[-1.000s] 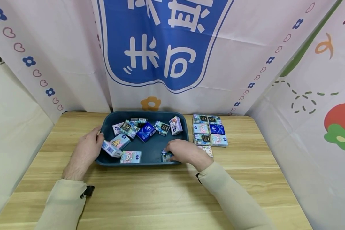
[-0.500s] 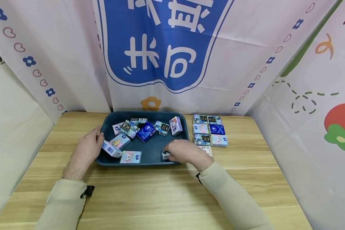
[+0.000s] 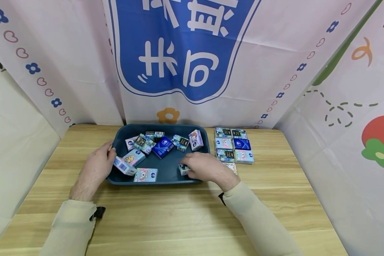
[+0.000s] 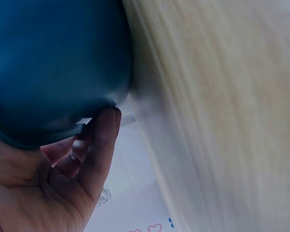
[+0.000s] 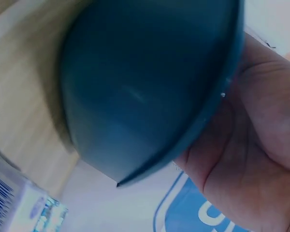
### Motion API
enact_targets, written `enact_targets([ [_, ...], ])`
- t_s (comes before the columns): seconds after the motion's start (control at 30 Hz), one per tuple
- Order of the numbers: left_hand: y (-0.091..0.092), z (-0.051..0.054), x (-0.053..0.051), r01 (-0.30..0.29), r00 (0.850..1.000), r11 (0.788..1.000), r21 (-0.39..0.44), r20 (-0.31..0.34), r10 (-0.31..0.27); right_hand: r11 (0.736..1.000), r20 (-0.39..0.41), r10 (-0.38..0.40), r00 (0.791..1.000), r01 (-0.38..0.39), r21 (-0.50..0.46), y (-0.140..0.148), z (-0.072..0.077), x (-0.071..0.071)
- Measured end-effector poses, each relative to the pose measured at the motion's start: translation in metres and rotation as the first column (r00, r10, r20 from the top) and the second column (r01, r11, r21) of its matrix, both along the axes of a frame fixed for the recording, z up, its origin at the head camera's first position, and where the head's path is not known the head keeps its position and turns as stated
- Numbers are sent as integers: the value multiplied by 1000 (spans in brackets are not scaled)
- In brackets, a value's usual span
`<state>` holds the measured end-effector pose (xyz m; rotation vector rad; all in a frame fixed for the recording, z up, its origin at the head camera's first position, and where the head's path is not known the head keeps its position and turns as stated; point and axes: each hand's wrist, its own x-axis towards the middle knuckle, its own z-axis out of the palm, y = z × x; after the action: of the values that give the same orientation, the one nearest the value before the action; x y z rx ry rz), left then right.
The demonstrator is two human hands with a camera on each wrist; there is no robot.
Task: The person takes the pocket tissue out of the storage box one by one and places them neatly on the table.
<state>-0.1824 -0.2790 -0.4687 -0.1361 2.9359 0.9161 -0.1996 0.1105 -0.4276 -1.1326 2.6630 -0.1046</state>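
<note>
My left hand point(image 3: 94, 166) grips the left end of a dark teal plastic bin point(image 3: 169, 182); in the left wrist view its fingers curl round the bin wall point(image 4: 63, 72). Over the bin's front right corner, my right hand point(image 3: 205, 166) pinches a small dark floral tissue pack point(image 3: 183, 170), which is tilted and partly hidden by the fingers. In the right wrist view the bin wall point(image 5: 135, 87) hides the fingertips and the pack. A pale blue tissue pack point(image 3: 124, 166) leans by my left thumb. A pink bear tissue pack point(image 3: 145, 175) lies flat at the front.
Several more tissue packs lie jumbled in the bin, among them a plain blue pack point(image 3: 163, 147) and an upright purple pack point(image 3: 196, 140). Right of the bin, packs stand in two columns, with a floral pack point(image 3: 224, 155) among them, on the wooden table point(image 3: 166, 220). A printed curtain point(image 3: 243, 71) hangs behind.
The floral pack has tipped up from lying flat, and my right hand has risen slightly with it. My left hand has stayed on the bin.
</note>
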Motion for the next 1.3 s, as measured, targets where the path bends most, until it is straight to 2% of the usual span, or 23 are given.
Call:
enact_targets([
  [0.33, -1, 0, 0, -7, 1000, 1000, -2, 11, 7, 996, 16, -47, 999, 48, -80, 13, 24, 4],
  [0.5, 0, 0, 0, -8, 1000, 1000, -2, 18, 8, 992, -24, -66, 998, 63, -106, 25, 30, 6],
  [0.77, 0, 1, -1, -6, 1000, 1000, -5, 20, 6, 982, 0, -145, 989, 144, -120, 45, 40, 11],
  [1.3, 0, -1, 0, 2, 1000, 1000, -4, -6, -2, 972, -41, -209, 977, 203, -121, 88, 40, 12],
])
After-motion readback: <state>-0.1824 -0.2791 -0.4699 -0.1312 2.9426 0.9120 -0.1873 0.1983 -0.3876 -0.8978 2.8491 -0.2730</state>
